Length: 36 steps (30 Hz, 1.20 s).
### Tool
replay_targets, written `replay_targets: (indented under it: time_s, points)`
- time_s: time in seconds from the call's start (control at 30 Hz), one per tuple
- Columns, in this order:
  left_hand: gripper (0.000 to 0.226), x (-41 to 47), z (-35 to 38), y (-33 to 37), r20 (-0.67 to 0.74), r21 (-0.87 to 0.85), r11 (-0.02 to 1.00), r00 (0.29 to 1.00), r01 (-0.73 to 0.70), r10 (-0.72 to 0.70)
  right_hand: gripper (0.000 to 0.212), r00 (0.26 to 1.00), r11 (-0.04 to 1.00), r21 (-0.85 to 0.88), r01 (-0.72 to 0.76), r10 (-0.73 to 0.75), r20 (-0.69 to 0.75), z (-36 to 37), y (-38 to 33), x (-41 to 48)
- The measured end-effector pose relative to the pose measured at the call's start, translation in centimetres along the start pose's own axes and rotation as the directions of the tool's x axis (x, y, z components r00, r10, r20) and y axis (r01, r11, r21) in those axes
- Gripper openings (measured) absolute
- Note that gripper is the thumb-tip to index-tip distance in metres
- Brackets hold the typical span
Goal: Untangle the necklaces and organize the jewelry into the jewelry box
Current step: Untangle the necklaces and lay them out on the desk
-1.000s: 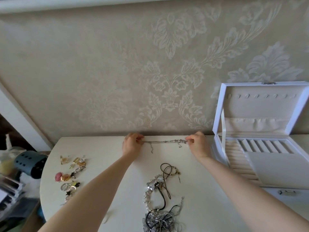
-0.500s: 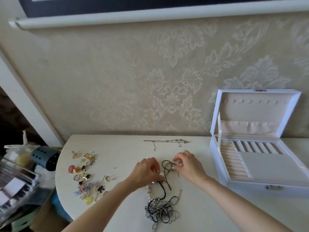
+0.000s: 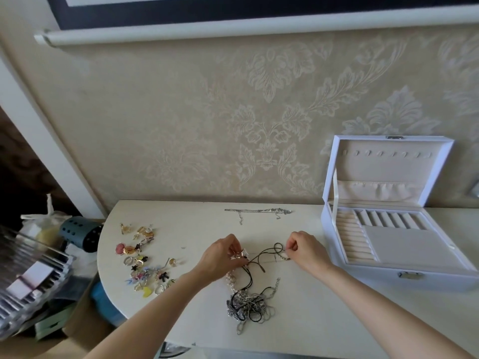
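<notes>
Cream-white tabletop [image 3: 324,314] curves away in a rounded edge far to the left of the jewelry box [image 3: 404,282]. Its back edge meets the papered wall behind the box, and its near edge runs below the box's front. The box sits open at the right end, lid [image 3: 388,161] upright against the wall. There is bare surface in front of it and between it and my right hand [image 3: 304,251]. That hand, just left of the box, pinches one end of a black cord [image 3: 267,255]. My left hand [image 3: 220,257], further left, pinches a silvery pendant [image 3: 239,253] where the cord crosses. The cord's long axis runs roughly sideways, pointing toward the box, with a loop near my right fingers. From my left hand it trails down into the tangled heap of necklaces [image 3: 248,304], left of the box and nearer the table's front. A silver chain [image 3: 259,211] lies stretched straight, left of the box near the wall. A scatter of small jewelry pieces [image 3: 142,260] lies well left of the box by the curved edge. Beyond that edge are a dark perforated object [image 3: 80,233] and clear trays [image 3: 31,275].
</notes>
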<state>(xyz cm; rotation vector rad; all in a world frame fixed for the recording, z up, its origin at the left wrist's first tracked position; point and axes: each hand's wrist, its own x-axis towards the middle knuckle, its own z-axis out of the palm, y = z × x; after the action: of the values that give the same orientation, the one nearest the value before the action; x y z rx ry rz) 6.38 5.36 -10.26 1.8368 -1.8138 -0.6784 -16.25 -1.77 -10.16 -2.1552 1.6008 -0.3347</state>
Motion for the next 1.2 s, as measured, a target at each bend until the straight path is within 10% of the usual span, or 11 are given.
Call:
replay_targets:
  time_s: [0.27,0.43,0.67,0.97,1.2]
  points:
    - [0.025,-0.1,0.2,1.3,0.003,-0.239,0.969,0.998,0.058,-0.059,0.017,0.988,0.965,0.213,0.151,-0.142,-0.055,0.0,-2.0,-0.7]
    - [0.024,-0.3,-0.1,2.9,0.059,-0.498,0.853,0.988,0.154,-0.144,0.023,0.952,0.649,0.758,-0.059,-0.193,0.24,-0.8,-4.6,-1.6]
    - [0.031,-0.4,-0.8,3.2,0.197,-0.718,0.643,0.963,0.268,-0.181,0.021,0.971,0.566,0.815,-0.126,-0.097,0.217,0.0,-5.0,-1.6]
    - [0.034,-0.6,-1.2,2.8,0.24,-0.57,0.796,0.968,0.203,-0.075,0.021,0.985,0.568,0.818,-0.094,-0.065,0.158,-0.6,-5.1,-1.3]
    - [0.028,-0.6,-1.0,2.6,0.187,-0.693,0.698,0.98,0.181,-0.068,0.039,0.961,0.52,0.843,-0.138,-0.137,0.241,-0.8,-5.1,-1.6]
